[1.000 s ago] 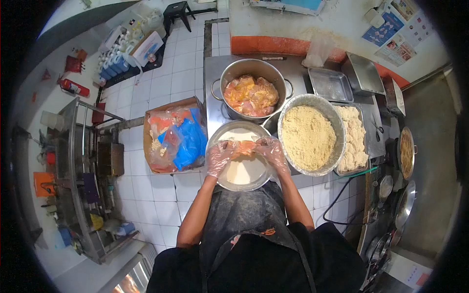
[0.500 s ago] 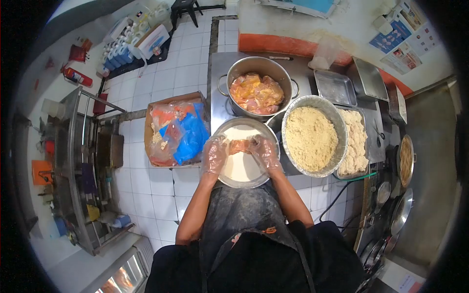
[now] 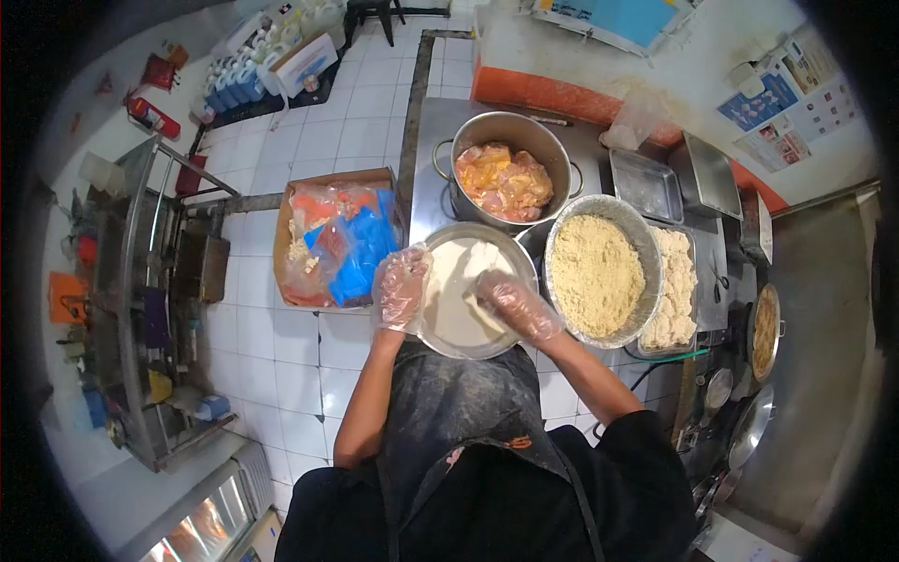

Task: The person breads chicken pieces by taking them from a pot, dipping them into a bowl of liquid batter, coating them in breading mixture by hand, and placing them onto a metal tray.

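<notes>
A round metal bowl [image 3: 524, 281] holds a pale white coating mix, with grey metal showing through in its lower part. My left hand [image 3: 401, 292], in a clear plastic glove, is at the bowl's left side, its fingers curled at the rim. Inside the bowl, my gloved right hand [image 3: 518, 307] has its fingers bent against a white-coated piece of chicken [image 3: 483, 257]; the fingertips are partly hidden. Behind the bowl stands a deep pot [image 3: 510, 126] of raw, orange-yellow marinated chicken [image 3: 506, 183]. To the right is a large pan [image 3: 654, 234] of pale yellow crumbly breading [image 3: 597, 267].
A tray of coated pieces [image 3: 672, 290] sits beyond the breading pan. An empty metal tray [image 3: 646, 185] and a deeper metal container [image 3: 707, 173] are behind it. Scissors [image 3: 719, 273] lie at the right. On my left is a cardboard box [image 3: 281, 248] with plastic bags [image 3: 361, 253].
The orange piece held between both hands is now down in the bowl and coated white. My left hand has moved left to the rim; my right hand has lowered into the mix.
</notes>
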